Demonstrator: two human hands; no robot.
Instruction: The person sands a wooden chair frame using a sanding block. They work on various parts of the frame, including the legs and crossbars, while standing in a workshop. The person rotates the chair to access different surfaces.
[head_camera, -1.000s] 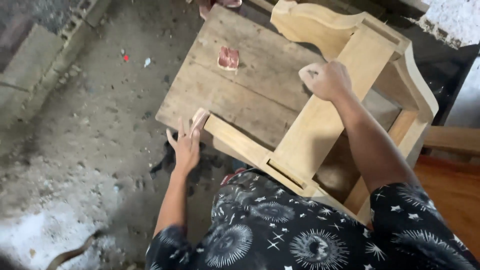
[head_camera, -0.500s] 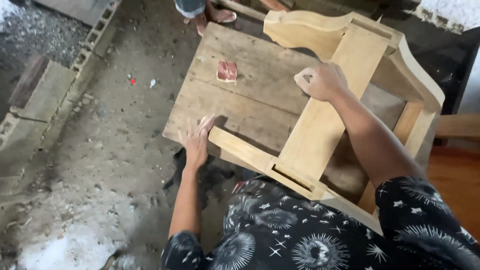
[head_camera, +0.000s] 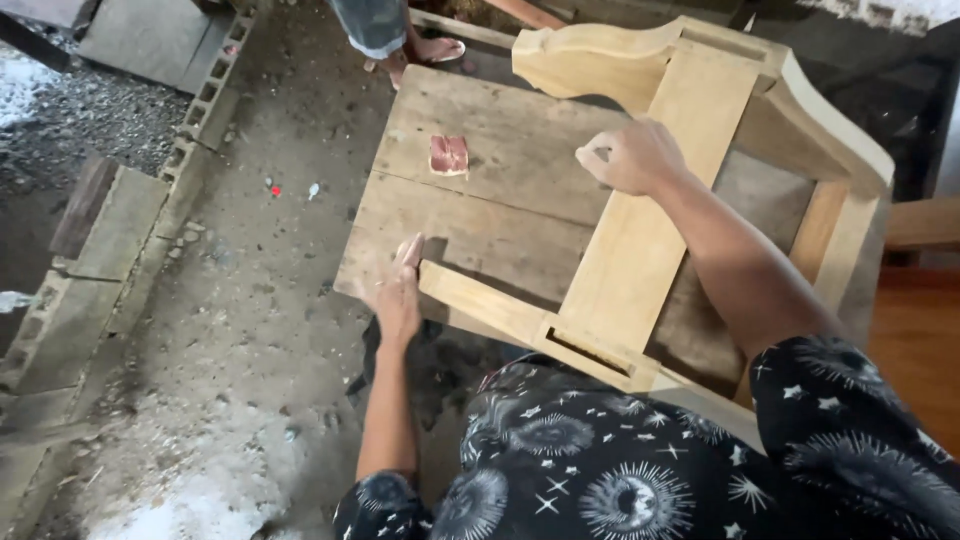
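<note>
An unfinished pale wooden chair frame (head_camera: 640, 250) lies on a rough plank worktable (head_camera: 480, 190). My right hand (head_camera: 628, 155) is closed around the edge of the frame's wide flat board. My left hand (head_camera: 397, 292) presses a small folded piece of sandpaper against the end of the frame's protruding rail (head_camera: 470, 295), fingers mostly straight. Another reddish sandpaper piece (head_camera: 449, 155) lies alone on the tabletop beyond.
Another person's sandalled feet (head_camera: 420, 48) stand past the table's far edge. Concrete blocks (head_camera: 120, 220) line the left side of the dusty floor. Wooden planks (head_camera: 915, 300) lie at right.
The view has shifted so the table sits lower and more central. My left hand slid up along the rail's end. My right hand kept its grip on the board.
</note>
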